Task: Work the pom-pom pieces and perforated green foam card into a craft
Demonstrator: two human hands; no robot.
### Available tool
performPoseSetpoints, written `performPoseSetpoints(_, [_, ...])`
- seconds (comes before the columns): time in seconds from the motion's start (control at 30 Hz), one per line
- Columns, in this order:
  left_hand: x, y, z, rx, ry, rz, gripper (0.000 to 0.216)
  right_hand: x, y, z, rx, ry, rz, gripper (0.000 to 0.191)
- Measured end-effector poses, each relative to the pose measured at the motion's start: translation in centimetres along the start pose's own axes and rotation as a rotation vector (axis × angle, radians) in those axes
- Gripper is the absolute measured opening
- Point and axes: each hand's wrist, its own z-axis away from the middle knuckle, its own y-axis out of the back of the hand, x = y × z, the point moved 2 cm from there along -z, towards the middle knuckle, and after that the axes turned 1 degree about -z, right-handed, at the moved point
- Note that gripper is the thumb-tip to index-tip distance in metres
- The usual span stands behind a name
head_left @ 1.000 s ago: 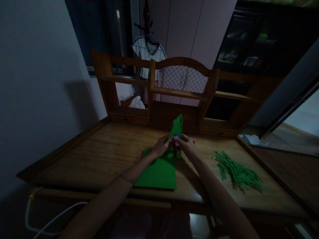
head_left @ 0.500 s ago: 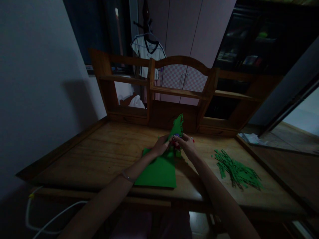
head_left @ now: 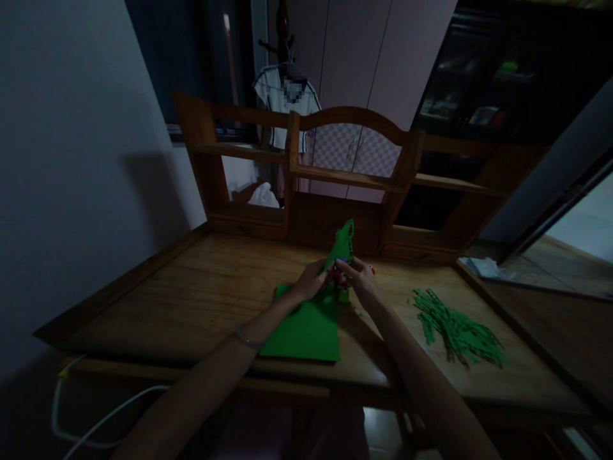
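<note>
My left hand is closed on a green sheet, which slants up and away with a notched, perforated right edge. Close beside it, my right hand is closed around a small red and purple object at the sheet's edge; it looks like a craft punch, though the fingers cover part of it. A small light-green object stands just below the hands. Beyond the right fingers a bit of another red object shows. Under my left forearm lie flat green sheets.
A heap of perforated green strips lies on the right of the wooden desk. Tiny green bits are scattered near my right wrist. A wooden shelf unit rises along the desk's back edge. A white cable hangs at the lower left.
Both hands stay in nearly the same place, with the right fingers shifted slightly on the red and purple object. Small green bits now show on the desk below the hands.
</note>
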Motion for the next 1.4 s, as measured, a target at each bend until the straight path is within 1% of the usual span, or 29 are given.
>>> performPoseSetpoints(0.2, [0.1, -0.1, 0.1, -0.021, 0.004, -0.009, 0.047, -0.1, 0.1, 0.0, 0.003, -0.021, 0.003, 0.029])
performPoseSetpoints(0.43, [-0.3, -0.3, 0.1, -0.011, 0.046, -0.016, 0.049, -0.1, 0.2, -0.1, 0.06, -0.025, 0.026, 0.033])
performPoseSetpoints(0.53, [-0.6, -0.5, 0.1, 0.041, 0.059, -0.019, 0.048, 0.2, 0.3, -0.2, 0.064, -0.029, 0.014, 0.032])
performPoseSetpoints(0.63, [-0.5, -0.4, 0.0, 0.122, 0.014, 0.012, 0.041, 0.3, 0.6, -0.4, 0.065, -0.019, 0.01, 0.032])
performPoseSetpoints(0.7, [-0.3, 0.0, -0.1, 0.171, 0.002, -0.005, 0.04, 0.2, 0.8, -0.4, 0.072, -0.002, 0.019, 0.032])
performPoseSetpoints(0.83, [-0.4, 0.9, -0.3, 0.268, 0.073, -0.133, 0.046, -0.3, 1.2, -0.4, 0.078, 0.046, 0.061, 0.031])
performPoseSetpoints(0.9, [-0.8, 0.9, -0.4, 0.276, 0.093, -0.133, 0.046, -0.6, 1.2, -0.4, 0.062, 0.049, 0.092, 0.031])
performPoseSetpoints(1.0, [-1.5, 0.6, -0.6, 0.269, 0.102, -0.06, 0.041, -0.9, 0.9, -0.3, 0.021, 0.044, 0.145, 0.032])
performPoseSetpoints(1.17, [-2.3, 0.4, -0.9, 0.288, 0.083, -0.026, 0.037, -0.9, 0.6, -0.3, 0.03, 0.057, 0.179, 0.032])
performPoseSetpoints(1.3, [-2.2, 0.8, -0.9, 0.298, 0.073, -0.045, 0.035, 0.0, 0.7, -0.5, 0.01, -0.014, 0.16, 0.036])
performPoseSetpoints(1.4, [-1.7, 1.0, -0.7, 0.324, 0.076, -0.049, 0.034, 0.4, 0.7, -0.6, -0.011, -0.015, 0.179, 0.035])
